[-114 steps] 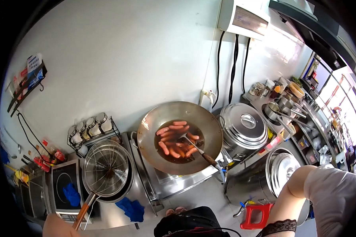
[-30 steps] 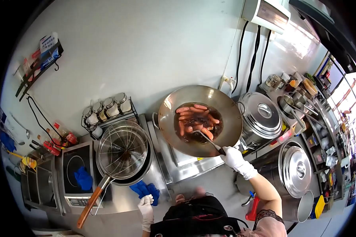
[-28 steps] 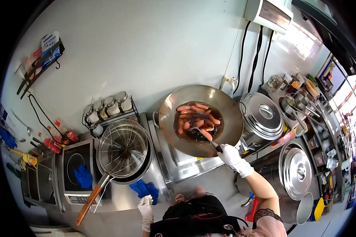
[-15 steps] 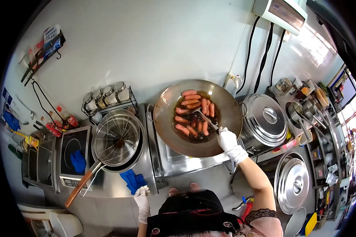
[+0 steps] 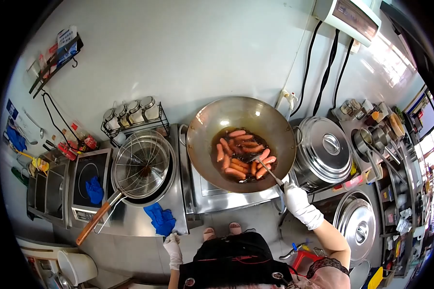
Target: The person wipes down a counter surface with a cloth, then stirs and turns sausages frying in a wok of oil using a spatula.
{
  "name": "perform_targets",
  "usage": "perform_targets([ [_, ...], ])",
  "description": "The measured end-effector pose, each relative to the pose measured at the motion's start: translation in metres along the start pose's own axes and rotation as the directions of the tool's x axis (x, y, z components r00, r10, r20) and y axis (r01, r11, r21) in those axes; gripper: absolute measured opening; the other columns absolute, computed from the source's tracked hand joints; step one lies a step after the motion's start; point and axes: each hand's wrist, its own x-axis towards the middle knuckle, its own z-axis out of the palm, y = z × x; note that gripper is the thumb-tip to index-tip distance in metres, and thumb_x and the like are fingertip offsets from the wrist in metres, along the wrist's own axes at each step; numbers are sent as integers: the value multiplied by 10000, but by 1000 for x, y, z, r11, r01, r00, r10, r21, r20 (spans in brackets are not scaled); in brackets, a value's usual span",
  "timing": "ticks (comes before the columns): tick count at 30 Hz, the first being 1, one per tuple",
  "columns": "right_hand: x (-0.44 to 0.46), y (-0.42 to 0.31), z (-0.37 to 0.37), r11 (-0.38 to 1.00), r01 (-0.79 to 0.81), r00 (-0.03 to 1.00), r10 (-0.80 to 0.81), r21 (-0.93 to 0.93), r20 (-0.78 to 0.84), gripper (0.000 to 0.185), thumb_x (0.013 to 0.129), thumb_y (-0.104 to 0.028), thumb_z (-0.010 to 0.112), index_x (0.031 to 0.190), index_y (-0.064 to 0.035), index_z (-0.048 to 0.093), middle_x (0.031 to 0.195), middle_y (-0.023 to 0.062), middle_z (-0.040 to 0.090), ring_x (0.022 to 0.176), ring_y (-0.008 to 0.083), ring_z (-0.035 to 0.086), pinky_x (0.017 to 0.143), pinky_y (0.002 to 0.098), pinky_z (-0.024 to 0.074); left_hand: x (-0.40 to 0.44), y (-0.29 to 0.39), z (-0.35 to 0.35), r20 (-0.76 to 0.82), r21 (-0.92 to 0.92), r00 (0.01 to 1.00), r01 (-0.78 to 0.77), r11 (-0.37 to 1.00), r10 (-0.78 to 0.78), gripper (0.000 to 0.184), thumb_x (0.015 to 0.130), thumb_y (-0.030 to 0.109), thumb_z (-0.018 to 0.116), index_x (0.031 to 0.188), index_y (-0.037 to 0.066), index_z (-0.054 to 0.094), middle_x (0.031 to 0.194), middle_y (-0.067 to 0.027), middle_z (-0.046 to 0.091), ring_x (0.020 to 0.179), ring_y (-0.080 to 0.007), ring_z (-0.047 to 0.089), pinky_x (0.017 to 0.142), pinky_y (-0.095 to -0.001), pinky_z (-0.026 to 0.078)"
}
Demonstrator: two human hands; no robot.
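In the head view, a wide steel wok [image 5: 202, 164] holds reddish sausages [image 5: 236, 171] in dark, shiny oil. My right hand [image 5: 301, 206], in a white glove, is closed round the handle of a metal cooking utensil [image 5: 274, 177] at the wok's lower right rim. The utensil's head is among the sausages, so whether it is a ladle or a spatula is unclear. My left hand [image 5: 173, 250], also gloved, is low by the counter's front edge, just below a crumpled blue cloth or glove [image 5: 160, 219]. Its fingers are curled together; anything inside them is hidden.
Left of the wok, a wire strainer [image 5: 144, 166] with a wooden handle [image 5: 99, 217] lies across a pan, the handle jutting past the counter edge. A lidded steel pot [image 5: 323, 149] stands close on the right. Spice jars [image 5: 135, 113] sit in a rack behind.
My right hand has moved right and down, drawing the utensil toward the wok's near right side. The sausages have shifted nearer me. My left hand has dropped slightly from the blue cloth.
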Motion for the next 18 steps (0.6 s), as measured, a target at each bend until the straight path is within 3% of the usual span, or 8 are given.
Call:
perform_targets([
  [3,4,-16,-17,971,-104,972,52,216,231,256,725,-168,690,858,-11,537,747,180,597,699,333,623,596,413,504,0,-15,-17,-116,-50,991,58,997,-64,248,931,219,551,878,-7,640,711,-38,620,568,-105,545,523,-233,431],
  [6,15,-27,-6,954,-32,991,-7,298,131,208,714,-147,674,827,-22,552,694,159,608,628,320,635,574,405,515,6,-46,-42,-204,-81,971,106,991,-120,255,929,221,540,894,-20,614,691,-70,606,526,-129,536,463,-252,415],
  [9,35,-42,3,937,-40,991,-7,348,132,218,719,-160,680,820,-21,545,721,178,607,672,335,636,597,416,515,11,-80,-71,-284,-61,937,192,980,-201,216,924,176,521,866,-22,585,668,-78,594,502,-135,527,421,-252,384],
  [11,50,-52,12,927,-49,994,10,371,106,229,733,-180,671,842,-15,556,724,174,608,667,332,638,601,415,519,19,-113,-100,-137,-333,906,339,880,-400,162,906,140,499,828,10,556,645,-72,554,449,-168,487,384,-283,350],
  [14,73,-61,31,925,-114,989,72,363,127,306,745,-195,672,940,15,567,784,192,615,704,356,627,637,427,509,20,-142,-117,-57,-332,961,236,913,-270,116,877,131,481,811,56,541,661,-55,506,499,-201,478,430,-320,373],
  [15,81,-62,35,942,-109,991,77,317,112,359,753,-210,661,1013,24,579,777,170,619,686,327,637,618,411,518,23,-144,-119,-56,-332,961,239,912,-272,116,877,131,481,811,56,541,661,-55,506,499,-201,478,430,-320,373],
  [18,99,-62,43,971,-148,988,136,189,77,369,757,-212,654,1039,16,581,767,153,616,659,305,641,593,396,523,31,-159,-130,321,-636,907,420,648,-273,114,850,156,469,792,83,535,717,-52,489,686,-231,502,566,-362,415],
])
